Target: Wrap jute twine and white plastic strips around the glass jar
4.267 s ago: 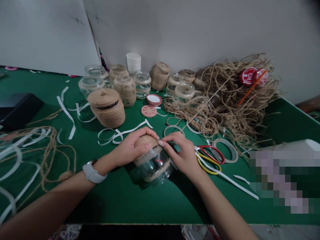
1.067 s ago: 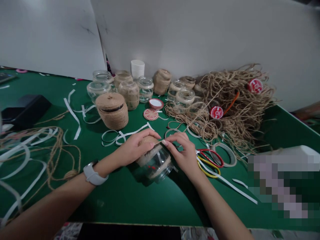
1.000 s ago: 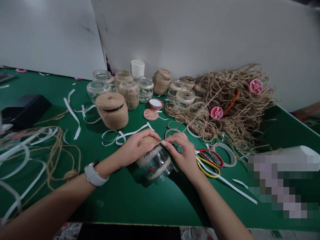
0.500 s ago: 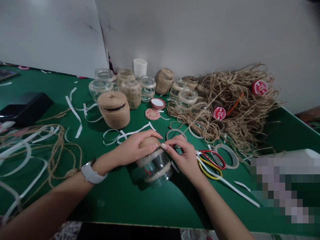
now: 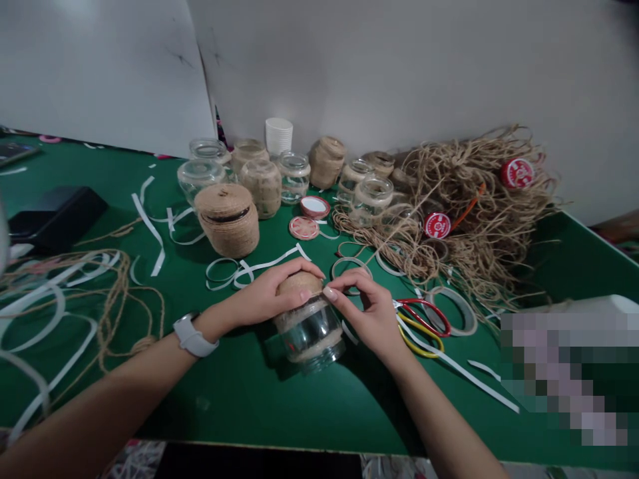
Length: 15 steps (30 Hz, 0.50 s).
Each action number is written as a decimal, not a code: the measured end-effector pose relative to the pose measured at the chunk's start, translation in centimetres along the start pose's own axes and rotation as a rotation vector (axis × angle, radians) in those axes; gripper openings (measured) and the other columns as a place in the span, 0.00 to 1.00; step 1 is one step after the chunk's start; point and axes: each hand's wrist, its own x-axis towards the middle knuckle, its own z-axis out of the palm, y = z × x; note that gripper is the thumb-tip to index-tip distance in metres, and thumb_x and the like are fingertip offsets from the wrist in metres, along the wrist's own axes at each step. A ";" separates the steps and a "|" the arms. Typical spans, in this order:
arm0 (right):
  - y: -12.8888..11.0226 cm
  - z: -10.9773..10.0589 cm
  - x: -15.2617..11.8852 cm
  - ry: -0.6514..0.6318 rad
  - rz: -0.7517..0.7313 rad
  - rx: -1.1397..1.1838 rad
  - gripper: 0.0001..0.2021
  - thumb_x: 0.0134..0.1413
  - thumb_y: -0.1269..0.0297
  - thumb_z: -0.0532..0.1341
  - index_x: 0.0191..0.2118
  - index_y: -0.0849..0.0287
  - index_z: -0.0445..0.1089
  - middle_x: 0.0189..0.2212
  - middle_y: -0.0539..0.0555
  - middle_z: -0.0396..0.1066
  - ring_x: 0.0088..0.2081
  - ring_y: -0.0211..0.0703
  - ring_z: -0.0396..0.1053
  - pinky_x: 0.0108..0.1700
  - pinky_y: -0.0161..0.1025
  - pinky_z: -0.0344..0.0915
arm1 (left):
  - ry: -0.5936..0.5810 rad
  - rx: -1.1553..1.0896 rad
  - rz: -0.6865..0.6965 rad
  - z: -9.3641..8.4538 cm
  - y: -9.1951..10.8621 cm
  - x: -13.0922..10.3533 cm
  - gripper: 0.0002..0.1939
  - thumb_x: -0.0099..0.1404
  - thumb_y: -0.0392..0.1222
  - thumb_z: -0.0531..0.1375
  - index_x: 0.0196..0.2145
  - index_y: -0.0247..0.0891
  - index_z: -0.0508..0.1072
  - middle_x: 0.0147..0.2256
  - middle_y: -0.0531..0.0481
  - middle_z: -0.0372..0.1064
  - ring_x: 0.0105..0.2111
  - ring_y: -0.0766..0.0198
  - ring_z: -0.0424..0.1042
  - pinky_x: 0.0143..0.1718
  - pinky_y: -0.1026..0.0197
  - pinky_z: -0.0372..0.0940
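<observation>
A glass jar (image 5: 312,332) lies tipped over in front of me, its open mouth toward me and to the right. Jute twine (image 5: 299,285) covers its base end, and pale bands ring the glass. My left hand (image 5: 282,293) grips the wrapped end from the left, thumb on top near the edge of the wrapping. At the right side of that edge, my right hand (image 5: 367,306) pinches thumb and forefinger together on the twine; the strand itself is mostly hidden by the fingertips. Scissors (image 5: 424,326) with red and yellow handles rest just right of my right hand.
A twine-wrapped lidded pot (image 5: 228,223) stands behind my left hand, with several glass jars (image 5: 294,178) and stacked white cups (image 5: 279,136) farther back. A large twine heap (image 5: 474,199) fills the back right. White strips (image 5: 150,229) and a tape roll (image 5: 456,311) lie around.
The jar has turned slightly in my left hand, and the left thumb has shifted a little left. My right hand keeps its pinch at nearly the same spot.
</observation>
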 end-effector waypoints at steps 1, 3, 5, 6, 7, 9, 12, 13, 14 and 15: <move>-0.1 -0.1 0.0 -0.008 0.004 0.005 0.03 0.57 0.65 0.66 0.32 0.55 0.74 0.28 0.51 0.73 0.35 0.43 0.69 0.40 0.41 0.66 | -0.010 -0.015 -0.008 -0.1 0.0 0.0 0.17 0.66 0.49 0.57 0.50 0.39 0.69 0.46 0.47 0.71 0.44 0.56 0.72 0.47 0.56 0.67; -0.3 -0.2 0.0 -0.027 0.008 0.001 0.03 0.56 0.65 0.65 0.31 0.55 0.73 0.27 0.50 0.71 0.34 0.43 0.69 0.40 0.42 0.66 | -0.015 -0.037 -0.022 -0.1 0.0 0.1 0.18 0.66 0.51 0.58 0.49 0.39 0.70 0.46 0.48 0.70 0.44 0.56 0.71 0.47 0.57 0.67; -0.4 -0.3 0.0 -0.049 0.002 -0.006 0.04 0.56 0.65 0.65 0.30 0.55 0.72 0.26 0.50 0.69 0.34 0.43 0.68 0.40 0.42 0.65 | -0.016 -0.055 -0.022 -0.1 -0.1 0.2 0.19 0.65 0.52 0.60 0.49 0.40 0.70 0.46 0.48 0.70 0.44 0.56 0.71 0.47 0.57 0.67; -0.4 -0.3 0.0 -0.057 -0.002 -0.009 0.04 0.56 0.65 0.65 0.30 0.55 0.72 0.26 0.49 0.69 0.34 0.43 0.68 0.39 0.42 0.65 | -0.019 -0.063 -0.019 -0.1 -0.1 0.2 0.19 0.64 0.52 0.61 0.49 0.40 0.70 0.46 0.48 0.70 0.44 0.56 0.71 0.47 0.57 0.67; -0.4 -0.3 0.1 -0.062 -0.005 -0.013 0.04 0.56 0.66 0.64 0.30 0.55 0.71 0.26 0.49 0.69 0.34 0.43 0.68 0.39 0.42 0.65 | -0.023 -0.069 -0.019 -0.1 -0.1 0.2 0.19 0.64 0.52 0.61 0.48 0.40 0.70 0.46 0.48 0.70 0.44 0.56 0.71 0.47 0.57 0.67; -0.4 -0.3 0.1 -0.059 -0.007 -0.025 0.04 0.56 0.66 0.64 0.30 0.56 0.71 0.26 0.49 0.69 0.34 0.43 0.67 0.39 0.41 0.64 | -0.031 -0.081 -0.029 -0.2 -0.1 0.2 0.20 0.62 0.53 0.62 0.48 0.40 0.70 0.46 0.48 0.71 0.44 0.56 0.71 0.46 0.57 0.67; -0.2 -0.2 0.1 -0.043 -0.006 -0.043 0.04 0.57 0.66 0.64 0.31 0.56 0.72 0.26 0.49 0.69 0.34 0.42 0.67 0.39 0.41 0.64 | -0.032 -0.082 -0.045 -0.2 -0.3 0.1 0.21 0.63 0.54 0.62 0.49 0.39 0.71 0.46 0.47 0.71 0.44 0.55 0.72 0.46 0.56 0.67; -0.2 -0.2 0.1 -0.040 -0.007 -0.043 0.04 0.57 0.66 0.64 0.31 0.56 0.72 0.26 0.49 0.69 0.34 0.42 0.67 0.39 0.41 0.64 | -0.024 -0.078 -0.041 -0.1 -0.3 0.1 0.21 0.63 0.54 0.62 0.49 0.39 0.71 0.46 0.47 0.71 0.44 0.55 0.72 0.46 0.56 0.67; -0.1 -0.2 0.1 -0.036 -0.006 -0.042 0.04 0.57 0.66 0.65 0.31 0.56 0.72 0.26 0.49 0.69 0.34 0.42 0.67 0.39 0.41 0.64 | -0.012 -0.071 -0.035 -0.1 -0.3 0.1 0.21 0.64 0.54 0.61 0.49 0.39 0.71 0.46 0.47 0.71 0.45 0.54 0.72 0.47 0.56 0.67; -0.1 -0.2 0.1 -0.033 -0.003 -0.039 0.04 0.57 0.66 0.65 0.31 0.56 0.72 0.26 0.49 0.69 0.34 0.42 0.67 0.39 0.41 0.64 | 0.001 -0.067 -0.027 0.0 -0.4 0.1 0.20 0.64 0.53 0.61 0.49 0.39 0.71 0.46 0.47 0.71 0.45 0.54 0.72 0.47 0.56 0.67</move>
